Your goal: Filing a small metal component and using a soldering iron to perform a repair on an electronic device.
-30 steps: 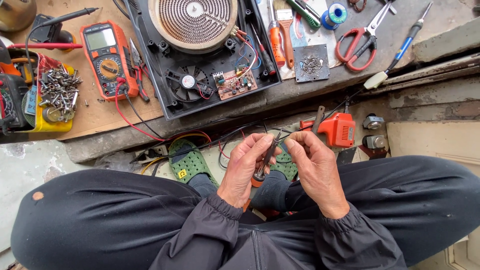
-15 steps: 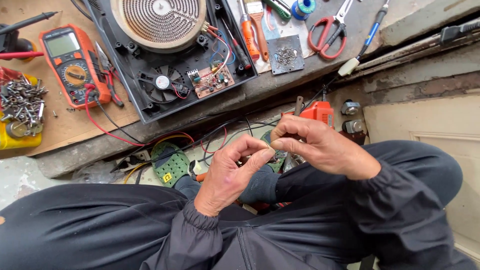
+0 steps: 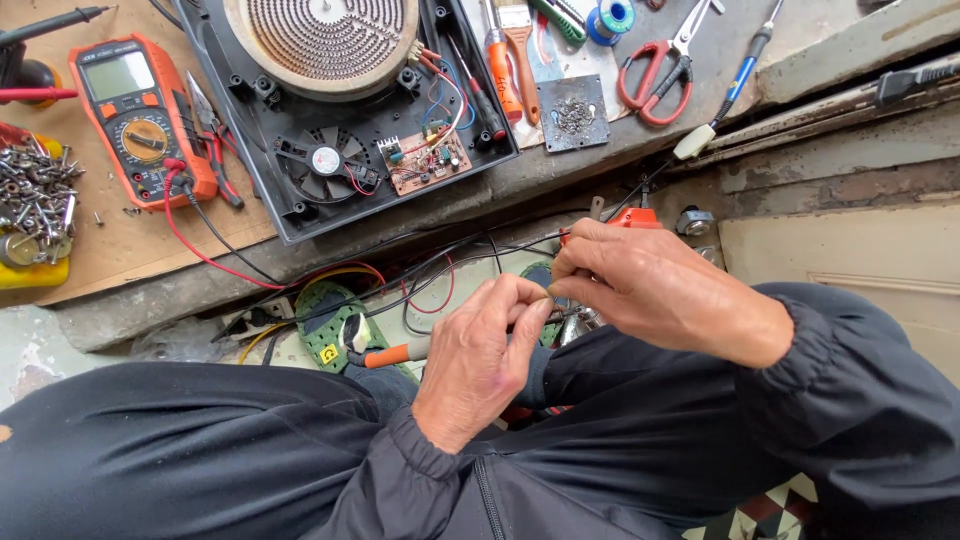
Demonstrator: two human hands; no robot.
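Observation:
My left hand (image 3: pixel 480 360) and my right hand (image 3: pixel 650 285) meet above my lap, fingertips pinched together on a small dark part (image 3: pixel 548 293) that I cannot make out clearly. Thin black wires (image 3: pixel 440 262) run under the hands toward the bench. An orange-handled tool (image 3: pixel 390 353) lies just left of my left hand. Above, on the bench, sits an opened induction cooker (image 3: pixel 340 110) with its copper coil, fan and small brown circuit board (image 3: pixel 418 162).
An orange multimeter (image 3: pixel 140 120) with red lead lies left of the cooker, beside a yellow tray of screws (image 3: pixel 35 215). Red scissors (image 3: pixel 660 70), a soldering iron (image 3: pixel 725 90), screwdrivers (image 3: pixel 500 55) and a solder spool (image 3: pixel 610 18) lie to the right. A green sandal (image 3: pixel 325 320) rests below.
My view has shifted and moved closer. Both hands stayed pinched together on the small part, with the right hand now reaching further over from the right.

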